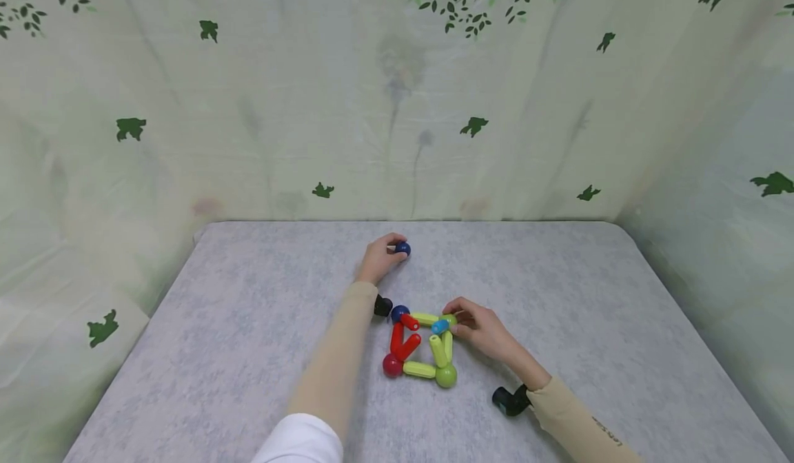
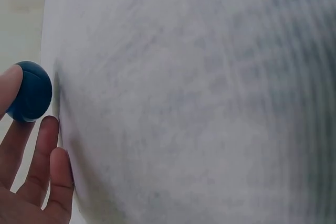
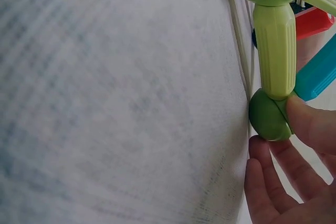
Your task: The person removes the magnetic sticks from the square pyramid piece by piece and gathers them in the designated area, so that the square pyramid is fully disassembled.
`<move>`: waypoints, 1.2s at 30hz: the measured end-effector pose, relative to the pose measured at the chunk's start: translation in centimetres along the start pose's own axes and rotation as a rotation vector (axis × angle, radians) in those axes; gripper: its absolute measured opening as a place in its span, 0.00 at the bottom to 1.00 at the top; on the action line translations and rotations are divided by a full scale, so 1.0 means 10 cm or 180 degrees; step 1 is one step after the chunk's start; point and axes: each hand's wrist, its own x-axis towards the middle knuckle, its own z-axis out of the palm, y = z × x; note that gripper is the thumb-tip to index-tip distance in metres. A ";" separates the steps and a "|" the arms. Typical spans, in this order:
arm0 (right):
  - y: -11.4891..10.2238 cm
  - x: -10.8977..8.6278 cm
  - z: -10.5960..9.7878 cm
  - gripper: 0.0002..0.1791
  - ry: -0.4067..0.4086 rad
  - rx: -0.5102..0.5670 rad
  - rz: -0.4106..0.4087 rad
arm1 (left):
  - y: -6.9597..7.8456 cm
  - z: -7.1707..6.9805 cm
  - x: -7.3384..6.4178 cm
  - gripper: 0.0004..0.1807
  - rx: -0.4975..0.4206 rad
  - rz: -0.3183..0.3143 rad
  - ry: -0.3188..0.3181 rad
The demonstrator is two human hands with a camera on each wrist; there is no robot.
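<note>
1. One left hand [image 1: 380, 260] is over the far part of the bench [image 1: 260, 353], its grip clamped on a loose dark blue ball [image 1: 403, 249] (thumb on one side, fingers on the other).
2. Nearer the viewer, a four-sided frame [image 1: 419, 370] of balls and sticks lies on the bench, apart from the loose ball.
3. Its left side is a red stick [image 1: 396, 338] between a red ball [image 1: 392, 365] at the near corner and a second blue ball [image 1: 400, 313] at the far one; both balls carry another red stick leaning inward.
4. Yellow-green sticks make the other three sides. The near right corner is a green ball [image 1: 446, 376] with a yellow-green stick leaning inward.
5. At the far right corner, the right hand [image 1: 484, 328] has its grip pinched on another green ball [image 3: 269, 116] (a light blue stick [image 1: 440, 326] juts from this one).
</note>
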 end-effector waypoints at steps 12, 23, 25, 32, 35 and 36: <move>-0.01 0.03 0.00 0.12 -0.0026 0.0014 -0.0093 | 0.02 -0.08 -0.05 0.25 -0.0020 -0.0079 -0.0121; 0.03 0.03 -0.02 0.13 -0.0110 0.0031 -0.0094 | -0.02 -0.28 -0.45 0.21 -0.0219 0.0341 0.0043; 0.05 0.03 -0.02 0.13 -0.0117 0.0050 -0.0078 | 0.00 -0.31 -0.56 0.18 -0.0317 0.0464 -0.0123; 0.06 0.03 -0.05 0.13 -0.0169 0.0146 0.0014 | 0.07 -0.36 -0.96 0.16 -0.0782 0.0624 -0.1103; 0.05 0.03 -0.04 0.13 -0.0168 0.0178 0.0064 | 0.11 -0.34 -1.09 0.15 -0.0856 0.0607 -0.1251; 0.05 0.03 -0.04 0.13 -0.0165 0.0184 0.0078 | 0.11 -0.33 -1.12 0.15 -0.0847 0.0609 -0.1266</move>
